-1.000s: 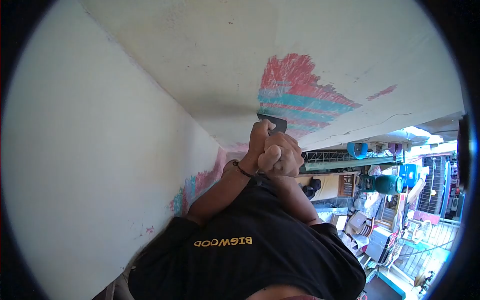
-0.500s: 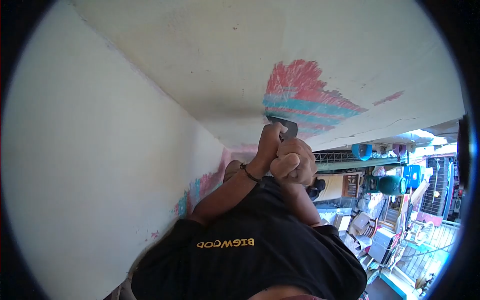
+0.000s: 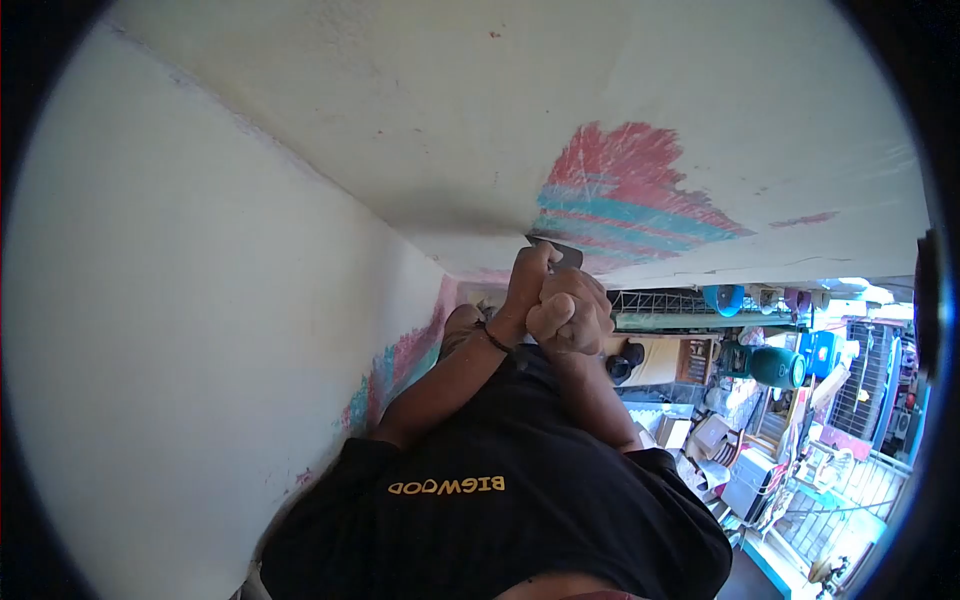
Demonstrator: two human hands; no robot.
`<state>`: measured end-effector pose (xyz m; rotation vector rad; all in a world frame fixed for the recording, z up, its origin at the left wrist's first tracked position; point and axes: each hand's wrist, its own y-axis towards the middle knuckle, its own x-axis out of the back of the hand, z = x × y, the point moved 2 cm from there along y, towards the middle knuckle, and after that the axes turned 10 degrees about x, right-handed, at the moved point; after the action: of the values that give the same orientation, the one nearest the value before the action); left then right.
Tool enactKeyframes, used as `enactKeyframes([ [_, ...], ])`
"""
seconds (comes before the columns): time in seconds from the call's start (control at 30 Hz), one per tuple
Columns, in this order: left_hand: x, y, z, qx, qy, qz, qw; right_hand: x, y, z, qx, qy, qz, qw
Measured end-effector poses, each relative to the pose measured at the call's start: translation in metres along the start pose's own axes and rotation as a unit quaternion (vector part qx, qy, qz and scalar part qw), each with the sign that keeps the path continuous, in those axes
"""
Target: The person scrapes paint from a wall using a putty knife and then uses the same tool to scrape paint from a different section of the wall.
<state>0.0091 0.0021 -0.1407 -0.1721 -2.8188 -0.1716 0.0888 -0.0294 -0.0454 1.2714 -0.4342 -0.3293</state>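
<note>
A scraper with a wide dark blade (image 3: pixel 568 257) lies against the pale wall (image 3: pixel 420 90) in front of me, at the lower left of a bare patch of red and blue old paint (image 3: pixel 625 165). My right hand (image 3: pixel 574 308) is in a fist around its handle, which the fingers hide. Close beside it, my left hand (image 3: pixel 528 275), with a dark bracelet at the wrist, grips the scraper near the blade, thumb toward the metal. How much of the blade's edge touches the wall cannot be made out.
A second pale wall (image 3: pixel 200 300) meets the first in a corner on my left, with a red and blue patch (image 3: pixel 395 370) low down. At right, below, are a green drum (image 3: pixel 777 367), a blue container (image 3: pixel 822 350), chairs, boxes and a metal fence.
Both hands and the scraper have shifted slightly left in view. The paint patch sits a little further right, as the camera has moved too. The grip looks the same.
</note>
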Motion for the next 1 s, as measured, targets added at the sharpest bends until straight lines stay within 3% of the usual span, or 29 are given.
enactKeyframes([
  [0.03, 0.001, 0.001, -0.013, -0.011, 0.004, -0.022, 1.0, 0.0, -0.002, -0.002, -0.016, -0.021, 0.021, 0.999],
  [0.13, 0.0, -0.005, -0.034, -0.026, 0.016, -0.071, 0.997, 0.006, 0.008, 0.007, 0.009, 0.088, -0.082, 0.993],
  [0.23, 0.0, 0.002, -0.017, -0.033, 0.006, -0.064, 0.997, -0.003, 0.007, 0.001, 0.02, 0.038, -0.017, 0.999],
  [0.33, 0.003, -0.003, -0.011, -0.036, -0.016, -0.046, 0.998, -0.013, -0.002, -0.005, 0.01, 0.0, -0.03, 0.999],
  [0.47, -0.001, -0.004, -0.024, -0.041, 0.011, -0.077, 0.996, 0.002, 0.016, 0.004, 0.057, 0.067, -0.075, 0.993],
  [0.57, -0.001, 0.003, 0.008, -0.005, -0.001, -0.004, 1.0, -0.005, -0.004, -0.007, 0.031, -0.044, 0.015, 0.998],
  [0.63, 0.0, 0.002, 0.004, 0.0, 0.002, -0.004, 1.0, -0.001, -0.005, -0.002, 0.015, -0.015, -0.009, 1.0],
  [0.7, -0.005, -0.001, -0.014, -0.032, 0.029, -0.079, 0.996, -0.001, -0.004, -0.001, -0.002, 0.014, -0.034, 0.999],
  [0.8, 0.001, 0.001, -0.029, -0.068, 0.014, -0.092, 0.993, 0.006, 0.005, 0.001, 0.04, 0.115, -0.034, 0.992],
  [0.9, 0.004, 0.007, -0.003, 0.07, -0.02, 0.027, 0.997, -0.012, -0.014, -0.011, 0.003, -0.02, -0.001, 1.0],
  [0.97, 0.0, 0.005, 0.008, 0.035, -0.047, 0.025, 0.998, -0.01, -0.012, -0.009, -0.014, 0.014, -0.001, 1.0],
  [1.0, -0.002, 0.007, -0.004, -0.025, -0.01, -0.03, 0.999, -0.004, 0.004, -0.005, 0.001, 0.027, -0.011, 1.0],
])
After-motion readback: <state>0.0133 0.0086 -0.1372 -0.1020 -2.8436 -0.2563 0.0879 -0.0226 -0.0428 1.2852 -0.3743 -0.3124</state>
